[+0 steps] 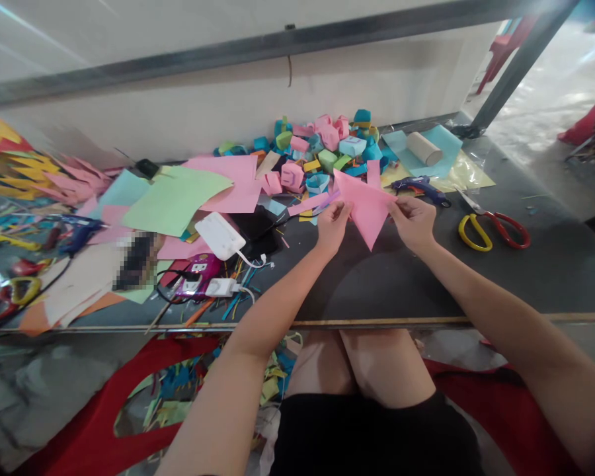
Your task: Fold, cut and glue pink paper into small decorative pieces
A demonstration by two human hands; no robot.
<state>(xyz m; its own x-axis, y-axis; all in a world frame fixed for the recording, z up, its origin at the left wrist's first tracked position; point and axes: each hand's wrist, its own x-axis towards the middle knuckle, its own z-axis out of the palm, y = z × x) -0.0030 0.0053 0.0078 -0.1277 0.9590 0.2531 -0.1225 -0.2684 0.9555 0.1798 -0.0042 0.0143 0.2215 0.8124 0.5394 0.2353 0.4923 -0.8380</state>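
Note:
A sheet of pink paper point(367, 208), shaped like a kite with a point facing down, is held above the dark table between my two hands. My left hand point(333, 226) pinches its left edge. My right hand point(412, 218) pinches the right corner between thumb and fingers. Just behind the paper lies a heap of small folded paper pieces point(327, 142) in pink, blue, green and yellow. A blue glue gun point(424, 188) rests beyond my right hand. Scissors point(493, 223) with one yellow and one red handle lie to the right of it.
A cardboard roll point(424, 149) sits on blue paper at the back right. On the left are green paper point(178, 198), a white power bank point(220, 235), a purple power strip point(198, 274) with cables, another glue gun point(82, 231) and more scissors point(12, 295). The table's front edge point(377, 323) is near my knees.

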